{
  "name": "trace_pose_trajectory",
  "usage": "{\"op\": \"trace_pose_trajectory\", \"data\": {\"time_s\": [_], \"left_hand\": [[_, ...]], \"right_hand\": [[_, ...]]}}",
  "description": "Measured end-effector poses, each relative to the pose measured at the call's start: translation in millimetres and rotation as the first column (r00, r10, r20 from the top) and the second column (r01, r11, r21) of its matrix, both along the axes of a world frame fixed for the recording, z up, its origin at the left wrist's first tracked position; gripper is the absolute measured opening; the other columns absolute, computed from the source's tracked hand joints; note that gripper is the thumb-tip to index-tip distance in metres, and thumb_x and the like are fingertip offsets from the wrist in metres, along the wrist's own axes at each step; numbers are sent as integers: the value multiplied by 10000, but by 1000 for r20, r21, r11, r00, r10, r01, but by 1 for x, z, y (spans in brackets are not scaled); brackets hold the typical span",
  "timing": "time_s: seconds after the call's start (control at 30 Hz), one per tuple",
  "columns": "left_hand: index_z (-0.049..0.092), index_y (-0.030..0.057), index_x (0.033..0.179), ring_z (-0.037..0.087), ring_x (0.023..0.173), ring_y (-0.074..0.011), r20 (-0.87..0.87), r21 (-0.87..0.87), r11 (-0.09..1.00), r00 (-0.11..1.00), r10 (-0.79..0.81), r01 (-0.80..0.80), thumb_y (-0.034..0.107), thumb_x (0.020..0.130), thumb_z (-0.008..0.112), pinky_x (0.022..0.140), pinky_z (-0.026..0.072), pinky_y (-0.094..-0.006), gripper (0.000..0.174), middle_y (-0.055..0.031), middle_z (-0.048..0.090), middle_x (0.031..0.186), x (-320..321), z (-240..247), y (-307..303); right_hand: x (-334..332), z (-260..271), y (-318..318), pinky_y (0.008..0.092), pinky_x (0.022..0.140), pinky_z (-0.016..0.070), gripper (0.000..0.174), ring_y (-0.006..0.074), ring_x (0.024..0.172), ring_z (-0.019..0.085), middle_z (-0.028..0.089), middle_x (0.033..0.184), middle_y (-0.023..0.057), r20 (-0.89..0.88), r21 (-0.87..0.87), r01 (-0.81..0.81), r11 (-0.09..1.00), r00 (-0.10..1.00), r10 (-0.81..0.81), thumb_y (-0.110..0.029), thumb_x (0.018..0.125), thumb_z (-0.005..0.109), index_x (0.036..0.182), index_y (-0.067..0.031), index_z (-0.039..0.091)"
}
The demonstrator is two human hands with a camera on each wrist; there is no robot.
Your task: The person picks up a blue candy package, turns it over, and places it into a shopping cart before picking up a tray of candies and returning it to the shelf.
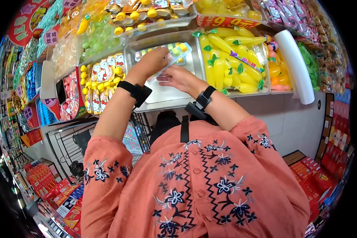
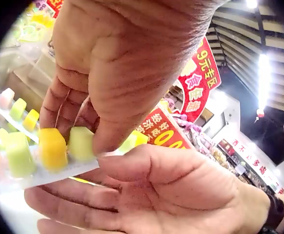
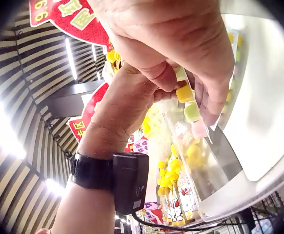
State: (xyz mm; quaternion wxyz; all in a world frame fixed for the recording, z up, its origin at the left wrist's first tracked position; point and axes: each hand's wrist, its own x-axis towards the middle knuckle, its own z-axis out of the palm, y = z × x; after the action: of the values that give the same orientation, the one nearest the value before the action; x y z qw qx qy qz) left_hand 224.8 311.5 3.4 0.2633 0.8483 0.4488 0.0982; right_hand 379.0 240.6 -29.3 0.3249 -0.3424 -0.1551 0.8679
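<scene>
A clear strip pack of small jelly cups [image 1: 180,49], yellow, pale green and pink, is held tilted above a metal display bin [image 1: 156,104]. My left hand [image 1: 152,62] grips it from above, thumb on the cup side, as the left wrist view shows. Along the lower edge, my right hand [image 1: 180,78] holds the pack, with the thumb [image 2: 125,163] at the edge and the fingers spread beneath. In the right wrist view, the right fingers [image 3: 212,100] lie across the back of the pack. Another jelly cup pack [image 1: 142,53] lies in the bin beneath, partly hidden by my left hand.
Yellow fruit-shaped jellies [image 1: 226,59] fill the bin on the right. Hello Kitty pouches with yellow caps [image 1: 103,79] stand on the left. A white plastic roll [image 1: 295,67] leans at the right. A black wire cart [image 1: 69,146] stands below left.
</scene>
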Motion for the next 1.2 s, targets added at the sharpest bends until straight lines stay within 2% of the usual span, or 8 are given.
{"op": "trace_pose_trajectory", "data": {"time_s": [0.03,0.23,0.37,0.53,0.63,0.83,1.13,1.2], "left_hand": [[603,28,1024,627,889,-428,4,90,996,1000,-28,28,150,849,614,773,502,-480,214,-218,642,1006,2,2,-4],[587,46,1039,638,908,-397,-163,132,988,985,-56,78,103,826,613,753,515,-475,222,-203,619,985,0,-7,-3],[585,55,1043,636,917,-384,-245,181,975,966,-79,126,78,831,597,763,516,-458,214,-191,611,974,-7,-26,-3],[585,49,1031,632,924,-375,-235,200,966,965,-114,163,69,836,587,784,518,-445,197,-184,603,966,-13,-34,-5],[585,48,1028,630,931,-371,-251,208,966,963,-100,155,80,837,596,784,519,-442,194,-178,600,965,-15,-44,-5],[590,66,1023,628,943,-356,-272,240,958,958,-88,156,106,829,626,784,524,-442,201,-160,594,965,-15,-47,-5],[594,100,1058,621,962,-308,-294,322,943,956,11,89,130,824,628,786,503,-418,239,-114,600,972,-8,-56,-11],[592,97,1057,614,975,-298,-274,359,932,961,46,58,125,815,620,801,486,-417,246,-106,602,979,-7,-56,-17]], "right_hand": [[-4,-8,2,418,935,532,198,266,1052,639,630,1103,121,-36,-16,18,1000,999,-19,-96,976,519,1148,-9,565],[-22,-34,8,404,901,530,203,263,991,634,623,1040,120,-102,-67,56,996,993,-63,-111,995,490,1166,-10,534],[-37,-50,10,407,906,531,194,261,965,636,628,1024,117,-70,-151,80,985,993,-92,-117,1011,467,1146,-5,550],[-44,-58,10,413,906,532,203,260,949,634,631,1020,120,-20,-173,83,981,996,-88,-106,1010,445,1151,-4,548],[-43,-61,11,459,982,504,227,316,1027,614,603,1097,160,-23,-177,87,980,995,-93,-45,973,420,1159,35,522],[-37,-59,12,471,980,509,224,326,1019,618,603,1103,169,3,-176,117,978,993,-118,-44,973,426,1151,46,528],[-28,-72,12,436,1009,499,271,313,1059,614,605,1153,176,-28,-151,135,979,990,-141,-114,998,438,1168,59,559],[-27,-77,13,428,969,512,252,299,1028,626,623,1111,165,-30,-160,127,979,991,-133,-115,991,447,1144,44,567]]}}
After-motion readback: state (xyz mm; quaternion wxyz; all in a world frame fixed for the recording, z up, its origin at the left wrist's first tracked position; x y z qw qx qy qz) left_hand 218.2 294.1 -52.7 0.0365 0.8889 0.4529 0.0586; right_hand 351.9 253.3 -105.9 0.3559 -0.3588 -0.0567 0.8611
